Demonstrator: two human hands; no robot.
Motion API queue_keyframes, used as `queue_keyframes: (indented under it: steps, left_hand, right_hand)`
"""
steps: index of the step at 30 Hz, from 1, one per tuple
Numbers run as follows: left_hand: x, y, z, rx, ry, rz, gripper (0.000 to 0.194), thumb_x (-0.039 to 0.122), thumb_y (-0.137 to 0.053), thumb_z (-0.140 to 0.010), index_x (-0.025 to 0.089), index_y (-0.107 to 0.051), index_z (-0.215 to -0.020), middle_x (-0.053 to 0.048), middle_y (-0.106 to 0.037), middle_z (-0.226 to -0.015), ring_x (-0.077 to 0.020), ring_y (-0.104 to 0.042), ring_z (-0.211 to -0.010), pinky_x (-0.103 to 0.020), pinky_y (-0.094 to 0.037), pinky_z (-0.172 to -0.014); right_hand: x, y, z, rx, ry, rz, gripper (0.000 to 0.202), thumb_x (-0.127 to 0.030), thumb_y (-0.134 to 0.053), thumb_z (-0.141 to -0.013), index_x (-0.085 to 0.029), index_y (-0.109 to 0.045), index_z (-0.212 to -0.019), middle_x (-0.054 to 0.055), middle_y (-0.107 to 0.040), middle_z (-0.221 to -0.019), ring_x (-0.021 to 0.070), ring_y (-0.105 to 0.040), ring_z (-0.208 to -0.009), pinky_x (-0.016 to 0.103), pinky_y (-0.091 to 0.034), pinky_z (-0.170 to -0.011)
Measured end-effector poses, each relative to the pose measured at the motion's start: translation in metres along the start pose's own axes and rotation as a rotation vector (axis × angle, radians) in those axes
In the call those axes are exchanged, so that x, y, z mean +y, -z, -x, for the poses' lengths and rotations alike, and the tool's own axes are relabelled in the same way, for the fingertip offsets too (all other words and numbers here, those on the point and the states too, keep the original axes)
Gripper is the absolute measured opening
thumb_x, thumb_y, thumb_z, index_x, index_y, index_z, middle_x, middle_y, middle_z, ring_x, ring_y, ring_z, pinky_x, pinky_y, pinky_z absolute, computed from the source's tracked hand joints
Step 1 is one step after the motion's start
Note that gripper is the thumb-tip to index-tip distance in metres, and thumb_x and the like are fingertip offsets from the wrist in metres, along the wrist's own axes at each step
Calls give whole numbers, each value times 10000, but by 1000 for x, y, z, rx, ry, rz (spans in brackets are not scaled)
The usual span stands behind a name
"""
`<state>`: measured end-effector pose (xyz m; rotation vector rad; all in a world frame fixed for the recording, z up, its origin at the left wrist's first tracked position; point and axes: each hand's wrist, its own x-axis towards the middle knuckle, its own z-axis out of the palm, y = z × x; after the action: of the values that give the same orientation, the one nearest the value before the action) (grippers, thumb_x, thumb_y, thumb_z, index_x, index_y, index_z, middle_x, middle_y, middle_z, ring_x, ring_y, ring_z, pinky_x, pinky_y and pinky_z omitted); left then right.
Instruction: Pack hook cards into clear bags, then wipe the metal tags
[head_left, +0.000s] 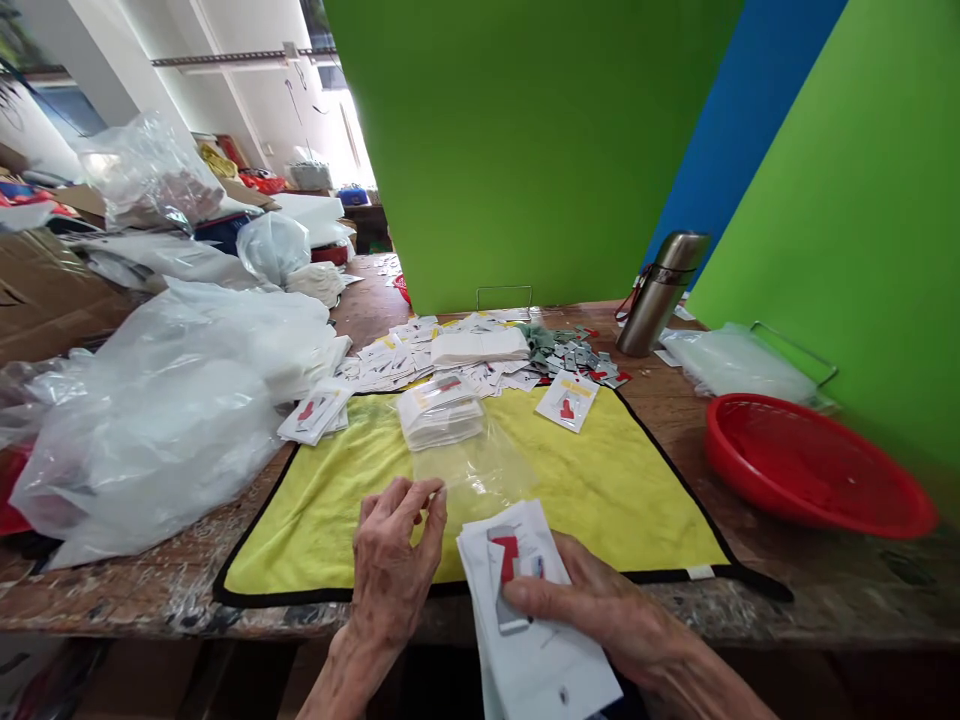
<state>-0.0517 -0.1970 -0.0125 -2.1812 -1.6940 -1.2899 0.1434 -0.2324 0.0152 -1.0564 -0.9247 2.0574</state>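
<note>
My left hand [397, 550] pinches the near edge of a clear plastic bag [480, 470] over the yellow cloth [322, 530]. White packets [442, 410] lie stacked at the bag's far end. My right hand [600, 600] grips a stack of white printed cards [555, 670], its thumb pressing a grey and red piece [513, 590] on the top card. One packaged card [568, 401] with a red piece rests on the cloth's far right part, and a few more packets [315, 412] sit at its far left corner.
Behind the cloth are piled cards [397, 355], a folded white stack [480, 346] and grey-red pieces [581, 358]. A steel flask [660, 295], plastic bags [739, 365] and a red basin [817, 465] stand right. Large plastic bags [172, 400] fill the left; green panels [525, 150] rise behind.
</note>
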Motion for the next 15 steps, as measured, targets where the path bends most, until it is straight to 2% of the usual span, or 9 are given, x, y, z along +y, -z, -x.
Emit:
queue_keyframes:
  steps: [3, 5, 11, 15]
  left_hand:
    - [3, 3, -4, -56, 51, 126, 166, 246, -497, -869, 206, -657, -842, 33, -586, -631, -108, -546, -528, -264, -434, -618]
    - [1, 5, -4, -71, 70, 180, 161, 231, -504, -859, 202, -663, -861, 26, -585, -641, -116, -565, -564, -256, -454, -611]
    - [-7, 2, 0, -52, 96, 244, 181, 188, -495, -858, 203, -673, -886, 6, -601, -665, -130, -584, -614, -247, -488, -615]
    - [-8, 1, 4, -25, 20, 227, 181, 152, -505, -858, 184, -671, -922, 0, -601, -684, -128, -592, -639, -237, -497, -615]
  right_hand:
    - [-7, -1, -21, -137, -59, 20, 409, -346, -804, -639, -143, -690, -974, 8, -703, -767, 104, -620, -618, 171, -457, -566]
    - [-11, 1, -30, -167, -113, 41, 391, -333, -812, -629, -136, -698, -947, 7, -704, -759, 84, -602, -580, 158, -447, -545]
    - [-22, 0, -35, -123, -227, 125, 337, -331, -832, -576, -148, -706, -829, -21, -689, -665, 69, -577, -522, 148, -427, -497]
    - [-28, -2, -36, -80, -254, 148, 318, -324, -829, -557, -144, -694, -781, -26, -676, -621, 66, -559, -485, 148, -409, -467]
